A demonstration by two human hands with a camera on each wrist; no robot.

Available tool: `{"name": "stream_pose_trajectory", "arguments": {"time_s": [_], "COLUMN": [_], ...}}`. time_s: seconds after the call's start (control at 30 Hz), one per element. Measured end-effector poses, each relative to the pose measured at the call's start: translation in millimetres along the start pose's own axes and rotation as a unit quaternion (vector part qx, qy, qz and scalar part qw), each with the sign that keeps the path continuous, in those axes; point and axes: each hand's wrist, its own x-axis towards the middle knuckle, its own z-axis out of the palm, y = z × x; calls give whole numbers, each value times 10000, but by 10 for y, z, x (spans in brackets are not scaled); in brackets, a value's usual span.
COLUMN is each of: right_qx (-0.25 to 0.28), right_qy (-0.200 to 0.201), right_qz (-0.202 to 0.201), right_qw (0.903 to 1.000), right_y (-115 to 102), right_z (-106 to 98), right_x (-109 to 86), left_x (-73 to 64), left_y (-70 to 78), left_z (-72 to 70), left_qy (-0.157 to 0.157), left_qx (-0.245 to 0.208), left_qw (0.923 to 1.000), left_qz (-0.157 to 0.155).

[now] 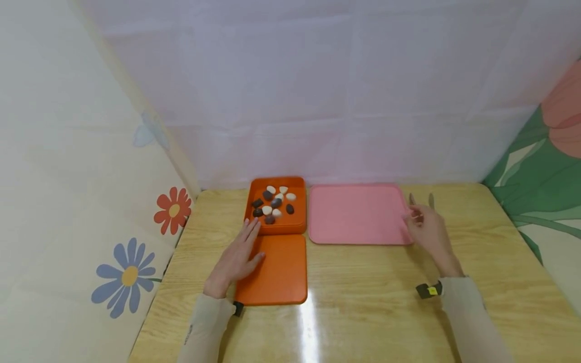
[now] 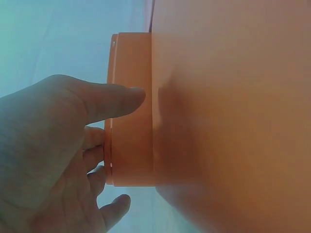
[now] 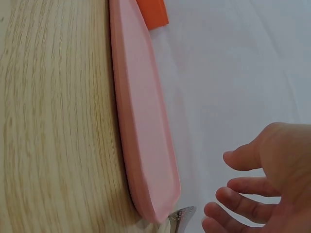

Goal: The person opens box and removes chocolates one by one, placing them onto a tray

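Note:
An orange box [image 1: 297, 224] holds several black and white pebbles [image 1: 267, 210]. My left hand [image 1: 236, 257] has its fingers straight, with the fingertips at the box's near left corner and the thumb over a flat orange lid [image 1: 283, 272]. In the left wrist view, the left hand's fingers [image 2: 97, 155] lie along the box's rim. My right hand [image 1: 426, 227] is beside the right edge of a pink tray [image 1: 358, 214], fingers loosely bent. Just past it show two metal prongs [image 1: 431, 202], one with a dotted tip [image 3: 183, 216]; nothing is between the right fingers [image 3: 248, 204].
The box, lid and tray stand on a wooden table [image 1: 363, 302]. A pale cloth [image 1: 290, 101] hangs right behind the box and tray. Flower-patterned cloths [image 1: 129, 275] flank the table on the left and right.

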Motion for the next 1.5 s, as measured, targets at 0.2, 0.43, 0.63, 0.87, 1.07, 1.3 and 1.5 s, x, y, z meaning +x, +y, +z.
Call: {"name": "stream_pose_trajectory", "arguments": {"time_s": [0.2, 0.43, 0.63, 0.87, 1.07, 1.3, 1.5], "right_qx": [-376, -538, -716, -916, -1020, -1149, -1461], "right_qy": [117, 372, 316, -179, -604, -859, -993], "right_qz": [-12, -88, 146, 490, 1067, 1543, 1723], "right_qw": [9992, 9978, 9968, 9944, 9872, 9776, 9691], "right_y": [78, 138, 179, 242, 269, 321, 385], "right_z": [-47, -134, -161, -137, -112, -82, -76], "right_x": [-19, -40, -27, -5, 40, 81, 79], "left_x": [61, 175, 223, 226, 205, 159, 174], "left_y": [-18, -58, -121, -146, -118, -112, -102], "left_z": [-7, -58, -52, -51, -94, -97, -96], "left_qy": [-52, -270, -330, -348, -266, -247, -189], "left_qx": [277, 519, 630, 391, 19, -260, -376], "left_qw": [9995, 9968, 9941, 9960, 9983, 9989, 9987], "left_qz": [141, 550, 815, 724, 522, 303, 270]}}
